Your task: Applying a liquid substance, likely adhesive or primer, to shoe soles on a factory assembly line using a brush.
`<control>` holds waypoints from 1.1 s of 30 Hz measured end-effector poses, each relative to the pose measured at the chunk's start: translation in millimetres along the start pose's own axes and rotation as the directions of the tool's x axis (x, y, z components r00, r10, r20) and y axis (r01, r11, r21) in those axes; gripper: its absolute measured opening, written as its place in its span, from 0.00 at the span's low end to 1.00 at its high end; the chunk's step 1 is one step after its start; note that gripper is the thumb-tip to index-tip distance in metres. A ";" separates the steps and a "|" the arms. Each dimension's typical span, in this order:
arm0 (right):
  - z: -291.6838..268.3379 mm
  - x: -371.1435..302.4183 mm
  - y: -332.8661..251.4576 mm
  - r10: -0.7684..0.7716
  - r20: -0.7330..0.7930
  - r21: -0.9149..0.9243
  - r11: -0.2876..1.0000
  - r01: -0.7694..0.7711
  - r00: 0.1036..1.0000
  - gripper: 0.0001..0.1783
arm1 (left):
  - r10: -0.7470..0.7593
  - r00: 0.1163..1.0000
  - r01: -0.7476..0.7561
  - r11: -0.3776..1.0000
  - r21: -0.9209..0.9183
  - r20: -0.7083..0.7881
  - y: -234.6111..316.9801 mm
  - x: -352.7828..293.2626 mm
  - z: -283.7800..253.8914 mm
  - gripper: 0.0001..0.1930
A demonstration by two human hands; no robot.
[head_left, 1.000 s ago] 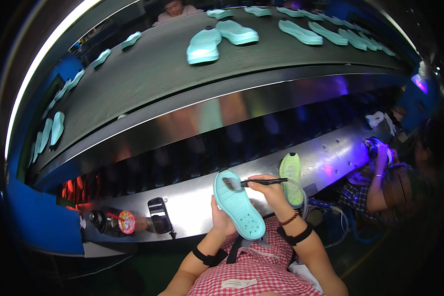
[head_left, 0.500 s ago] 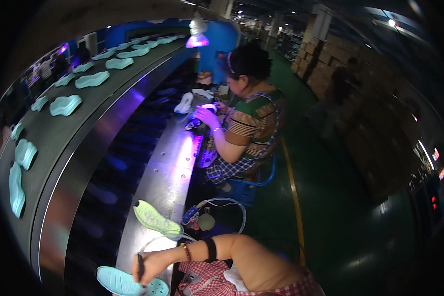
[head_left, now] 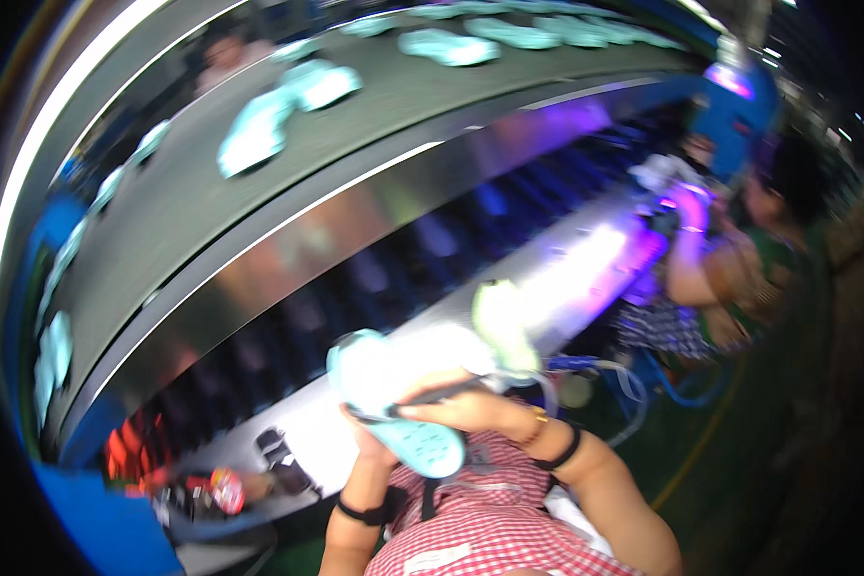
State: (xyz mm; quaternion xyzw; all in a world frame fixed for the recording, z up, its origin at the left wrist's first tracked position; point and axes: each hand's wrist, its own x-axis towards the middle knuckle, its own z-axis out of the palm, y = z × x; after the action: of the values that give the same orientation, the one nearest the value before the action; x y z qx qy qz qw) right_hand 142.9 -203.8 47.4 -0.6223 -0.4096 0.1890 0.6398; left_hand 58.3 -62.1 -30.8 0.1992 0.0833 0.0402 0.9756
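Note:
A pale teal shoe sole [head_left: 427,447] is tilted over the front of the metal bench, its far part washed out by bright light. My left hand [head_left: 367,444] grips it from below at its left side, most of the fingers hidden behind it. Above the sole, my right hand [head_left: 475,411] is closed around a slim dark-handled tool [head_left: 449,390]. The tool's tip blurs against the sole, so I cannot tell whether it touches. On the bench beyond my right hand rests a pale green sole [head_left: 505,326], a clear tube near its end.
A belt conveyor [head_left: 187,216] carrying several teal soles curves along the far side. At right a co-worker [head_left: 778,245] sits under a purple-lit lamp [head_left: 730,81]. A dark object [head_left: 283,463] and a red-and-white round item [head_left: 228,490] lie at the bench's left end.
The view has swung left, bringing more of the conveyor and my left hand into sight. The teal sole is now held up in front of me; my right hand still has the dark-handled tool.

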 end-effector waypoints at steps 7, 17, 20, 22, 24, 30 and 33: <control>1.6 0.0 -20.7 0.231 -0.059 0.204 0.955 -0.214 0.971 0.11 | 0.014 0.999 -0.008 0.993 -0.119 0.053 22.6 -10.4 28.6 0.42; 6.7 -5.8 -34.6 -0.159 0.311 0.007 0.986 0.165 0.937 0.11 | 0.350 0.926 -0.354 0.935 -0.003 0.141 43.4 -1.5 27.1 0.48; 2.1 -0.6 -27.4 -0.169 0.207 -0.056 0.981 0.184 0.964 0.11 | 0.460 0.884 -0.463 0.886 0.013 0.087 49.3 1.3 32.4 0.49; 0.9 -2.9 -17.8 -0.128 0.125 -0.020 0.991 0.131 0.984 0.11 | 0.564 0.821 -0.571 0.807 0.154 0.089 52.7 1.7 35.8 0.49; 3.5 -8.2 -29.7 -0.131 0.305 -0.035 0.988 0.149 0.943 0.12 | 0.573 0.810 -0.585 0.802 0.123 0.124 59.4 -2.0 40.1 0.49; 1.3 -8.1 -21.1 -0.025 0.160 -0.029 0.999 0.030 0.987 0.14 | 0.565 0.825 -0.559 0.816 0.147 0.005 61.6 -2.4 47.2 0.51; -6.0 -11.9 -26.1 -0.134 0.327 -0.009 0.989 0.145 0.935 0.14 | 0.506 0.828 -0.545 0.827 0.138 0.240 65.9 -4.3 38.6 0.51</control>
State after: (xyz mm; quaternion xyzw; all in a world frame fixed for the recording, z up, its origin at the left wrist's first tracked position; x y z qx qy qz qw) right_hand 133.3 -220.7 69.4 -0.5624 -0.5557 0.2367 0.5647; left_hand 57.9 -16.8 30.9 0.3144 -0.0662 0.2803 0.9045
